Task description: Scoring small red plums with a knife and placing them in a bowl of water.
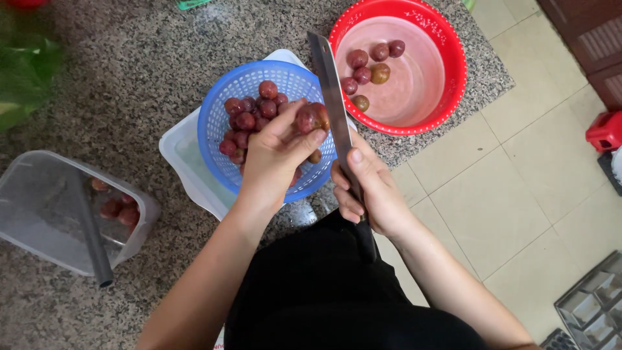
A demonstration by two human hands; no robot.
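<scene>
My left hand (pixel 275 159) holds a round reddish-purple fruit (pixel 311 118) over the blue basket (pixel 220 97), which is filled with several similar fruits. My right hand (pixel 369 191) grips the dark handle of a long knife (pixel 330 97), thumb on the spine, blade pointing away and lying right beside the held fruit. The blue basket sits in a white rectangular tub (pixel 181 155). A red basin (pixel 447 84) at the counter's far right corner holds water and several fruits.
A clear plastic container (pixel 39 207) with a few fruit pieces and a grey tube stands at left on the speckled granite counter (pixel 129 58). Green leaves (pixel 23 71) lie at far left. Tiled floor, a red stool (pixel 606 129) and a metal tray (pixel 593 304) are at right.
</scene>
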